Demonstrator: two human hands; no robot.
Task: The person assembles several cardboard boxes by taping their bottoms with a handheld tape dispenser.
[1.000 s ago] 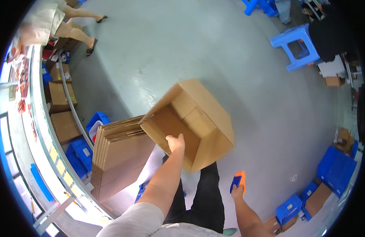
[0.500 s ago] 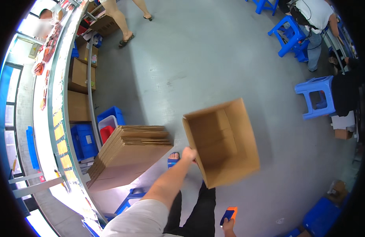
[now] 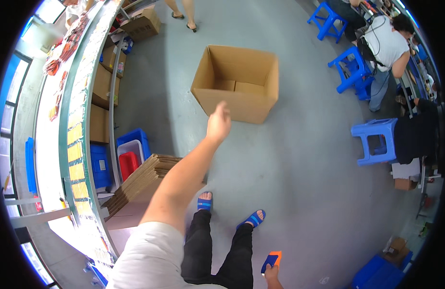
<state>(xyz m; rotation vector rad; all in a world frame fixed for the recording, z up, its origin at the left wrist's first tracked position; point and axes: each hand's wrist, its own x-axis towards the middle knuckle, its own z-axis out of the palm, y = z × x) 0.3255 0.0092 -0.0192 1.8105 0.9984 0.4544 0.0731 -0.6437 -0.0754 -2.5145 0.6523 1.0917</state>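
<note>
An empty, open-topped cardboard box (image 3: pixel 244 107) sits on the floor ahead of me, its flaps not visible above the rim. My left hand (image 3: pixel 219 124) reaches out in front of the box's near wall, below the rim. Its fingers are slightly blurred and extended, with nothing in them. Low in the picture, my right hand (image 3: pixel 270 272) grips a blue-and-orange handheld tool (image 3: pixel 272 260), whose exact kind I cannot make out. Left of my legs leans a stack of flattened cardboard boxes (image 3: pixel 140 185), partly covered by my left arm.
A long workbench (image 3: pixel 75 120) runs along the left, with blue bins (image 3: pixel 100 166) and a red container (image 3: pixel 129 164) beneath and beside it. Blue stools (image 3: pixel 376 139) and seated people (image 3: pixel 388 43) line the right. Someone's legs (image 3: pixel 189 14) stand at the far end.
The cardboard box has gone from my left hand's grip to a spot farther ahead and left. My left hand has let go of its edge. The right hand still holds the tool.
</note>
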